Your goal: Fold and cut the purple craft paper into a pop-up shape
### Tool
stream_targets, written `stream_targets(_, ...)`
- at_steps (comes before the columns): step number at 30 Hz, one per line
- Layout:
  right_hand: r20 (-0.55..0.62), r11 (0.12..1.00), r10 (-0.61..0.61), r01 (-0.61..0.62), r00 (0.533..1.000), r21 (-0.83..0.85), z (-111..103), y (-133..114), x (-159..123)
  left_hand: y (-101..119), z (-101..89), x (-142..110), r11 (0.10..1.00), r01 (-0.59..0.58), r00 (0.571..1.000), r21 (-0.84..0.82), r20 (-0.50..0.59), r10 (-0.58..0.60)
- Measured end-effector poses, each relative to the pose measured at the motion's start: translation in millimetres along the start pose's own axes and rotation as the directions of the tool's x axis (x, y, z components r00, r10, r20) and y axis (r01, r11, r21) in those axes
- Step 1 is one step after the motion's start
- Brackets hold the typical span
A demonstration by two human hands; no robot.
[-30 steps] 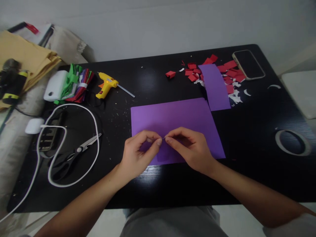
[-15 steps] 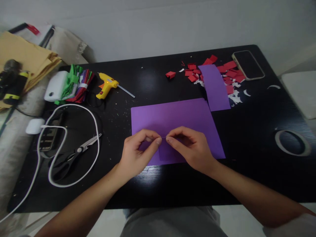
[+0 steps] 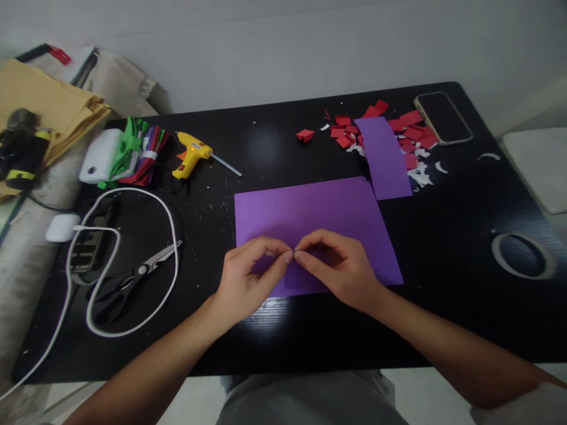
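My left hand (image 3: 254,268) and my right hand (image 3: 339,265) meet fingertip to fingertip over the near part of a purple paper sheet (image 3: 310,203). Each has thumb and forefinger pinched together. Whatever lies in the pinch is too small to make out. The sheet is flat on the black table, its near edge partly covered by my hands. Beyond its far right corner, a narrower purple paper strip (image 3: 385,159) lies over red paper pieces (image 3: 411,133) and white paper scraps (image 3: 420,176).
On the left are a yellow glue gun (image 3: 191,154), bundled coloured strips (image 3: 137,153), scissors (image 3: 142,270) and a looped white cable (image 3: 176,260). To the right lie a phone (image 3: 444,118) and a pale ring (image 3: 500,254). The black table (image 3: 345,336) ends near my body.
The small gap between my fingertips has closed, and a faint thin line between them no longer shows. Both hands have come slightly nearer to me. The objects around them stay put.
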State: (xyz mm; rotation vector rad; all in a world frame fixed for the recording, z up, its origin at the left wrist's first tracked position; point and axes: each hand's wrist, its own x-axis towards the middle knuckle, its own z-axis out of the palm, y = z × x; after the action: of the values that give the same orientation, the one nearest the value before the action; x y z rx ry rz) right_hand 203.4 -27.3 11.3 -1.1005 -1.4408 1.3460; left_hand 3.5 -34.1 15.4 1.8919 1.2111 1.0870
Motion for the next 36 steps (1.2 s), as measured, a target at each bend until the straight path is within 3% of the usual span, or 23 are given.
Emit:
stream_targets(12,-0.025,0.997,0.041,-0.040,0.999,0.061,-2.5,-2.4,4.5,1.5,-3.7,0.5,0.998,0.062,0.996,-0.027,-0.056,-0.064)
stream_targets(29,0.005,0.997,0.062,-0.062,0.998,0.043,-2.7,-2.7,5.1,0.3,-2.8,1.6,0.990,0.118,0.993,-0.077,-0.011,-0.119)
stream_targets(36,-0.074,0.996,0.074,-0.070,0.995,0.055,-1.9,0.2,5.5,0.0,-2.0,5.0,0.972,0.193,0.981,-0.136,-0.004,-0.196)
